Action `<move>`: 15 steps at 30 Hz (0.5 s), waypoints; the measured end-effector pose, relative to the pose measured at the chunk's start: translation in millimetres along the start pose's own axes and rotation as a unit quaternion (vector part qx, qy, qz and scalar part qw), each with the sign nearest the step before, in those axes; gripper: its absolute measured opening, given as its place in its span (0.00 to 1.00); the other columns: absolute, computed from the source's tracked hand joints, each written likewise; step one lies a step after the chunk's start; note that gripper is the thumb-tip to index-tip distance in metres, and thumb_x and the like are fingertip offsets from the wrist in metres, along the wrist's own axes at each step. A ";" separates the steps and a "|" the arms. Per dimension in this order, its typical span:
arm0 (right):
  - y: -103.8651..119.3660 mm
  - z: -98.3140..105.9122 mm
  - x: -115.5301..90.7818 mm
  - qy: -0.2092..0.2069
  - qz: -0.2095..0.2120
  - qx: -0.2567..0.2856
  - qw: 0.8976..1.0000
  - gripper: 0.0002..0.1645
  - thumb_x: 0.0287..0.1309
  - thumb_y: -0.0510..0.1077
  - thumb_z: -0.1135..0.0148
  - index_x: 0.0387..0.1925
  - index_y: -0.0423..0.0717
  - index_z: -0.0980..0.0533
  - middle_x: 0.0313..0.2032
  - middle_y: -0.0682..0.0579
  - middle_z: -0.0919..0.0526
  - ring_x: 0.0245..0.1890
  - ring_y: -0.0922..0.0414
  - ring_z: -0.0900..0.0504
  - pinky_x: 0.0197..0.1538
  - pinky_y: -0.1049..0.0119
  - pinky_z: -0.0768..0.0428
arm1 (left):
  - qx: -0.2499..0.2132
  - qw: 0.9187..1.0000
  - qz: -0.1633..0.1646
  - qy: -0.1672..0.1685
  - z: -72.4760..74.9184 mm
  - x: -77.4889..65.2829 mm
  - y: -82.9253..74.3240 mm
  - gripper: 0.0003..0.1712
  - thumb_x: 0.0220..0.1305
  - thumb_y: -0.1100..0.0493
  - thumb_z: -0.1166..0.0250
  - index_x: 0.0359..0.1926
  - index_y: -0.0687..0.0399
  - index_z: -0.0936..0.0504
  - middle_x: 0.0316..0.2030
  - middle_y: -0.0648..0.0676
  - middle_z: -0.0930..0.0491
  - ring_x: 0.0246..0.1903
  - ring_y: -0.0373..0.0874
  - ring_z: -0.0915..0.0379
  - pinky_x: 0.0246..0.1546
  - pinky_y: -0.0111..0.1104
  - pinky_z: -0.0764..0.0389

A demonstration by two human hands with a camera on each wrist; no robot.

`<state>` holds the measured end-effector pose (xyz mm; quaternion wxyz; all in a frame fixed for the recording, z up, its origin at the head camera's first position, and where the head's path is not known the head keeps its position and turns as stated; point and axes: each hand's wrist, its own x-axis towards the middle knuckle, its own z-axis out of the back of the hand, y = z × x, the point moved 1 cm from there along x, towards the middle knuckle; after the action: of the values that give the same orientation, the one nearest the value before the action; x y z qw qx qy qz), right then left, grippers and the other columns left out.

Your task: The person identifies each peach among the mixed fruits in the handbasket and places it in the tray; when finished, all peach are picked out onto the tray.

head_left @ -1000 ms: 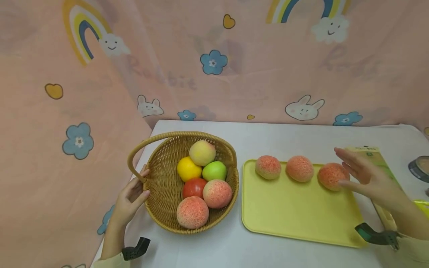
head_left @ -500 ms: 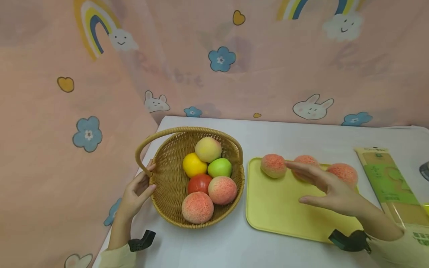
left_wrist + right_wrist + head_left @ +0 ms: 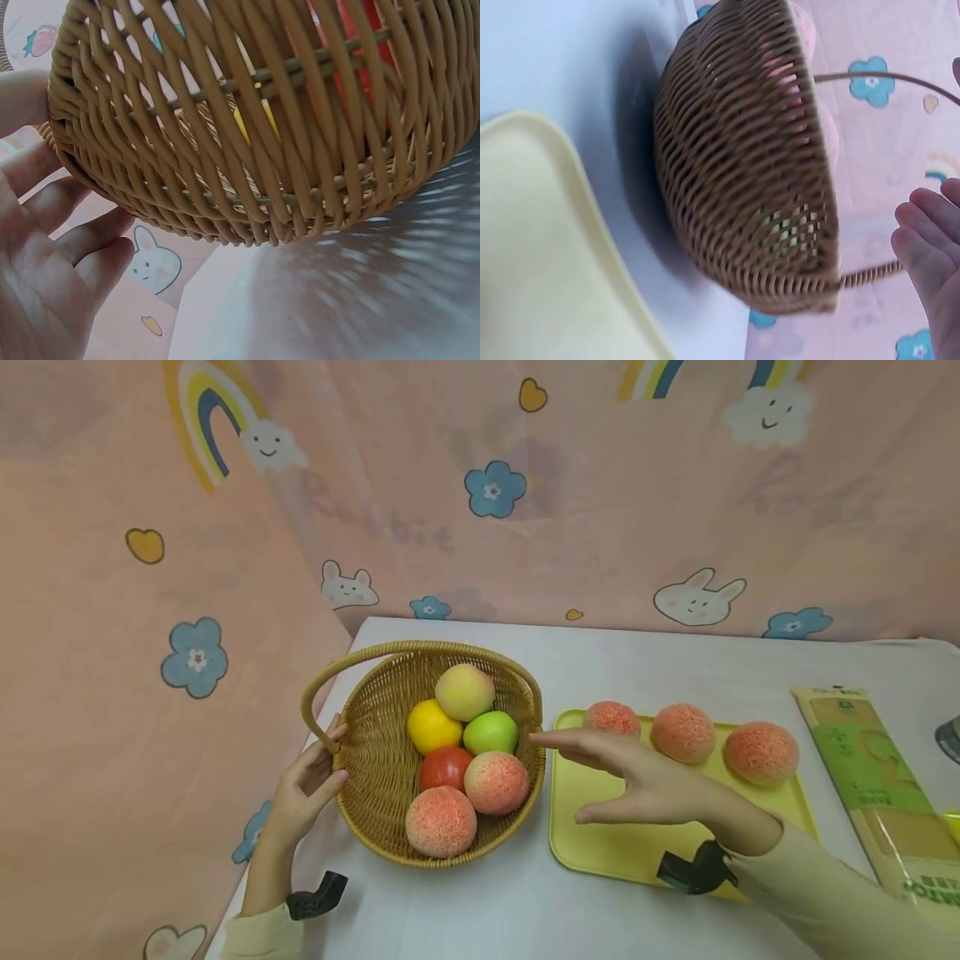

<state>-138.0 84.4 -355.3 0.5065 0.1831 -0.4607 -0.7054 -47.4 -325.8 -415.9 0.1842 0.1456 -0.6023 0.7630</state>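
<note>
A brown wicker basket (image 3: 367, 785) with an arched handle stands on the left of the table. My left hand (image 3: 300, 797) grips its left rim near the handle's base; the left wrist view shows that hand (image 3: 45, 262) against the wicker. Inside lie two reddish peaches (image 3: 441, 822) (image 3: 497, 783), a pale peach (image 3: 465, 692), a yellow fruit (image 3: 435, 727), a green apple (image 3: 491, 733) and a red round fruit (image 3: 446, 768). Holding nothing, my right hand (image 3: 637, 785) hovers over the tray's left part, fingers extended toward the basket's right rim.
Right of the basket lies a yellow-green tray (image 3: 592, 843) bearing three reddish peaches (image 3: 612, 718) (image 3: 683, 732) (image 3: 762, 752) along its far edge. A flat green-and-tan package (image 3: 862, 760) sits farther right. Behind the white table (image 3: 465, 918) hangs a pink patterned cloth (image 3: 420, 468).
My right hand has moved left from the tray's right end to beside the basket. The head view has shifted slightly. My left hand keeps its hold on the rim.
</note>
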 end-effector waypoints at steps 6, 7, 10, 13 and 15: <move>6.5 -12.0 34.1 0.034 0.013 0.001 0.999 0.45 0.53 0.44 0.31 0.70 0.49 0.42 0.68 0.52 0.36 0.65 0.50 0.32 0.65 0.60 0.29 | 0.002 1.000 0.003 -0.006 0.0 0.4 -0.7 0.31 0.57 0.82 0.49 0.64 0.77 0.39 0.69 0.73 0.51 0.69 0.39 0.43 0.63 0.24 0.35; 8.1 -14.1 39.7 0.042 0.012 0.003 0.999 0.45 0.53 0.44 0.31 0.70 0.49 0.42 0.68 0.53 0.36 0.65 0.51 0.32 0.64 0.59 0.29 | 0.002 1.000 0.005 -0.007 0.0 0.6 -0.8 0.31 0.58 0.82 0.49 0.64 0.77 0.39 0.69 0.73 0.50 0.68 0.39 0.43 0.63 0.24 0.35; 12.4 -20.6 55.8 0.071 0.016 0.009 0.997 0.44 0.54 0.45 0.32 0.70 0.47 0.42 0.68 0.51 0.36 0.65 0.51 0.33 0.65 0.57 0.30 | 0.000 1.000 0.009 -0.007 0.0 0.9 -0.8 0.31 0.58 0.82 0.49 0.64 0.77 0.39 0.69 0.74 0.51 0.68 0.38 0.42 0.63 0.24 0.35; 15.6 -26.7 70.4 0.101 0.018 -0.010 0.995 0.44 0.54 0.47 0.32 0.69 0.46 0.42 0.68 0.50 0.36 0.66 0.53 0.34 0.66 0.58 0.32 | 0.001 1.000 0.011 -0.007 0.3 0.6 -0.9 0.31 0.58 0.82 0.49 0.64 0.77 0.39 0.69 0.74 0.51 0.67 0.37 0.41 0.63 0.23 0.35; 17.0 -30.6 79.1 0.120 0.016 -0.015 0.993 0.45 0.53 0.46 0.31 0.69 0.45 0.41 0.67 0.49 0.35 0.66 0.53 0.34 0.67 0.58 0.33 | 0.002 1.000 0.013 -0.007 0.5 0.2 -1.1 0.31 0.58 0.82 0.49 0.65 0.77 0.40 0.69 0.74 0.52 0.67 0.37 0.41 0.63 0.23 0.36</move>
<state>-139.7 -0.7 -340.2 0.5723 0.2511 -0.3889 -0.6769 -47.1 -326.0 -414.7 0.1696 0.1438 -0.6037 0.7656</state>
